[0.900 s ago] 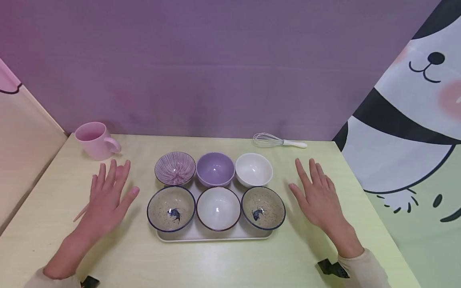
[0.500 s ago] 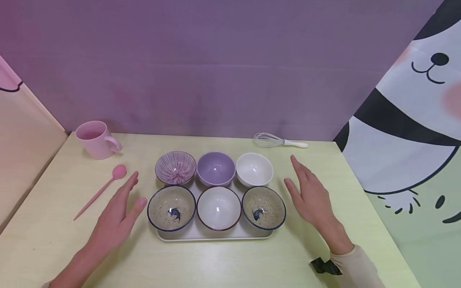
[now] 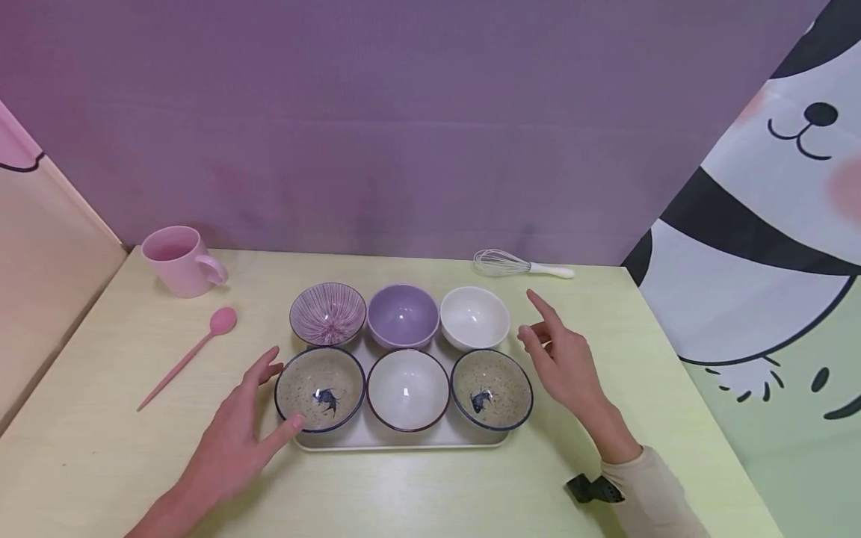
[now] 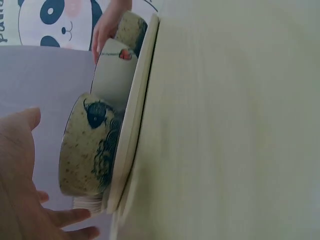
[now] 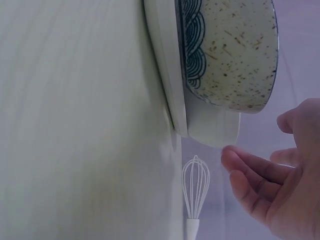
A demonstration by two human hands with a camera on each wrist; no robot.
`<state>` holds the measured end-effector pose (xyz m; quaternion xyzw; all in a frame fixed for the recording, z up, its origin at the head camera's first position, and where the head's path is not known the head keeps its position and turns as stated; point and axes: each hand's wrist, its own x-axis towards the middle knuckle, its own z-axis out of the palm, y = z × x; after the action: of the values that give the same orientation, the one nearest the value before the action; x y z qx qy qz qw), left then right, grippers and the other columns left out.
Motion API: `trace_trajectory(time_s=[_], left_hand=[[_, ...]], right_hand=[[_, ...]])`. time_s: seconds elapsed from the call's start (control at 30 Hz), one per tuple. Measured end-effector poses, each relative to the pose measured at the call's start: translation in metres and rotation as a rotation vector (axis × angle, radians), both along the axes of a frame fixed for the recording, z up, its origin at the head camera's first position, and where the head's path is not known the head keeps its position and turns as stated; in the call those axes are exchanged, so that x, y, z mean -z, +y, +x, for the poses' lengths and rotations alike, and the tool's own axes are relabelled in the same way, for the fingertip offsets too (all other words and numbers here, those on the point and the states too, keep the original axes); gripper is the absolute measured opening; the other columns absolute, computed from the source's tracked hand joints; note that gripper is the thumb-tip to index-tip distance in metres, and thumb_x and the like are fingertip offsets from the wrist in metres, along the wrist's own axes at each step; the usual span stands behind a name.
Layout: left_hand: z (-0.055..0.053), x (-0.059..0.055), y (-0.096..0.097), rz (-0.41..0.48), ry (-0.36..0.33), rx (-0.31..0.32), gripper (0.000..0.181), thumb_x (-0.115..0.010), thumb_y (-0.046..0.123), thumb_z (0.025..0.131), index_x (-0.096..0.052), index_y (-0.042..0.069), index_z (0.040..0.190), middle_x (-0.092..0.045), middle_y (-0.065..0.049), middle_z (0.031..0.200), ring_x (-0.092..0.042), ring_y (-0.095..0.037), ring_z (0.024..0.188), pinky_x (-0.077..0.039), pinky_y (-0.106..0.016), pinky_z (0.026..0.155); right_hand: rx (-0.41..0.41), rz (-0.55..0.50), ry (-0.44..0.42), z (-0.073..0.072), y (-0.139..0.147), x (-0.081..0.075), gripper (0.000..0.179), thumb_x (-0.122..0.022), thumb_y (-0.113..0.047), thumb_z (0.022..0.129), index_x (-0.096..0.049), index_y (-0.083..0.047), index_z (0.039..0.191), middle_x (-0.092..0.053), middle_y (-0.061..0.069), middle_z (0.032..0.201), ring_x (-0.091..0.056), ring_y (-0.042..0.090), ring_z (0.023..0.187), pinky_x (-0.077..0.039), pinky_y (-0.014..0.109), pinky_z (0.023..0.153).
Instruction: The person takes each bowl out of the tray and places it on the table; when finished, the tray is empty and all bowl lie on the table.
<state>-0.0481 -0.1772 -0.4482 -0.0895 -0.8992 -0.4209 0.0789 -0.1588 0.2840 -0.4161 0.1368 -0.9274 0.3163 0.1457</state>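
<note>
A white tray [image 3: 403, 442] bears two rows of bowls. In front stand a speckled bowl with a blue fish [image 3: 316, 388], a brown-rimmed white bowl [image 3: 408, 388] and a second speckled fish bowl [image 3: 494, 388]. Behind them are a purple-streaked bowl [image 3: 327, 314], a plain purple bowl [image 3: 403, 315] and a white bowl [image 3: 474, 317]. My left hand [image 3: 232, 441] spreads thumb and fingers beside the left speckled bowl, the thumb overlapping its near rim. Right of the white bowl hovers my right hand [image 3: 568, 366], forefinger straight, other fingers bent, holding nothing.
A pink mug [image 3: 178, 261] stands at the back left, with a pink spoon [image 3: 195, 355] lying in front of it. Along the back edge lies a whisk [image 3: 521, 264] with a white handle. A purple backdrop [image 3: 403, 127] rises behind the pale wooden table [image 3: 417, 493].
My left hand has moved right and nearer, off the spoon and up to the left speckled bowl. My right hand has drifted left toward the bowls, some fingers bending. The bowls stay put.
</note>
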Motion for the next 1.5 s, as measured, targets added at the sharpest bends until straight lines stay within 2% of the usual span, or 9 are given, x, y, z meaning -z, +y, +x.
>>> trace_trajectory(time_s=[0.13, 0.27, 0.4, 0.53, 0.7, 0.87, 1.1, 1.27, 1.5], left_hand=[[0.005, 0.006, 0.004, -0.019, 0.036, -0.021, 0.103, -0.09, 0.035, 0.092, -0.031, 0.013, 0.174, -0.061, -0.024, 0.155, -0.052, -0.05, 0.144, -0.033, -0.078, 0.121], [0.006, 0.01, 0.006, -0.019, 0.036, -0.036, 0.11, -0.094, 0.04, 0.087, -0.032, 0.013, 0.173, -0.06, -0.027, 0.155, -0.049, -0.05, 0.147, -0.018, -0.074, 0.132], [0.005, 0.015, 0.008, -0.024, 0.041, -0.045, 0.115, -0.099, 0.042, 0.081, -0.034, 0.011, 0.171, -0.06, -0.025, 0.154, -0.053, -0.047, 0.145, -0.016, -0.07, 0.134], [0.004, 0.02, 0.011, -0.059, 0.044, -0.04, 0.12, -0.1, 0.049, 0.077, -0.035, 0.011, 0.17, -0.055, -0.022, 0.161, -0.051, -0.048, 0.148, -0.015, -0.068, 0.135], [0.005, 0.025, 0.014, -0.114, 0.069, -0.038, 0.127, -0.102, 0.057, 0.07, -0.038, 0.009, 0.169, -0.053, -0.022, 0.163, -0.05, -0.05, 0.149, -0.015, -0.064, 0.136], [0.004, 0.029, 0.015, -0.126, 0.09, -0.045, 0.13, -0.104, 0.058, 0.064, -0.042, 0.01, 0.167, -0.057, -0.023, 0.159, -0.052, -0.048, 0.147, -0.018, -0.065, 0.135], [0.003, 0.034, 0.016, -0.089, 0.046, -0.061, 0.143, -0.106, 0.058, 0.063, -0.029, 0.009, 0.174, -0.047, -0.025, 0.168, -0.044, -0.052, 0.153, -0.012, -0.058, 0.139], [0.002, 0.035, 0.017, -0.075, 0.063, -0.068, 0.141, -0.108, 0.051, 0.063, -0.03, 0.008, 0.173, -0.047, -0.026, 0.168, -0.044, -0.053, 0.153, -0.013, -0.057, 0.139], [0.003, 0.034, 0.016, -0.084, 0.039, -0.066, 0.143, -0.108, 0.051, 0.062, -0.028, 0.01, 0.174, -0.046, -0.028, 0.168, -0.043, -0.054, 0.153, -0.011, -0.057, 0.139]], right_hand=[[-0.026, -0.033, -0.07, -0.007, -0.002, 0.006, 0.057, -0.062, -0.018, 0.115, -0.045, -0.01, 0.169, -0.082, 0.013, 0.101, -0.075, 0.025, 0.08, -0.057, 0.024, 0.065], [-0.041, -0.047, -0.126, -0.015, -0.002, 0.011, 0.057, -0.061, -0.019, 0.116, -0.043, -0.007, 0.169, -0.081, 0.015, 0.099, -0.075, 0.025, 0.08, -0.056, 0.025, 0.065], [-0.049, -0.075, -0.202, -0.021, 0.0, 0.012, 0.057, -0.058, -0.021, 0.117, -0.042, -0.008, 0.17, -0.08, 0.015, 0.097, -0.073, 0.025, 0.078, -0.058, 0.027, 0.07], [-0.083, -0.131, -0.295, -0.027, 0.0, 0.012, 0.059, -0.056, -0.023, 0.118, -0.038, -0.008, 0.172, -0.08, 0.016, 0.099, -0.072, 0.024, 0.077, -0.06, 0.029, 0.074], [-0.124, -0.195, -0.373, -0.034, -0.002, 0.015, 0.061, -0.055, -0.023, 0.118, -0.034, -0.007, 0.173, -0.077, 0.017, 0.095, -0.068, 0.025, 0.076, -0.055, 0.027, 0.069], [-0.131, -0.266, -0.421, -0.036, -0.003, 0.018, 0.061, -0.054, -0.022, 0.118, -0.033, -0.012, 0.175, -0.073, 0.018, 0.091, -0.063, 0.026, 0.075, -0.051, 0.026, 0.067], [-0.145, -0.354, -0.459, -0.038, -0.002, 0.02, 0.059, -0.052, -0.018, 0.119, -0.034, -0.012, 0.175, -0.067, 0.019, 0.086, -0.057, 0.021, 0.071, -0.048, 0.023, 0.062], [-0.15, -0.372, -0.471, -0.037, -0.002, 0.019, 0.059, -0.052, -0.019, 0.119, -0.035, -0.017, 0.175, -0.061, 0.016, 0.079, -0.055, 0.02, 0.069, -0.047, 0.024, 0.061], [-0.144, -0.43, -0.5, -0.037, -0.002, 0.02, 0.059, -0.053, -0.017, 0.118, -0.037, -0.018, 0.175, -0.068, 0.011, 0.079, -0.062, 0.014, 0.069, -0.05, 0.024, 0.06]])
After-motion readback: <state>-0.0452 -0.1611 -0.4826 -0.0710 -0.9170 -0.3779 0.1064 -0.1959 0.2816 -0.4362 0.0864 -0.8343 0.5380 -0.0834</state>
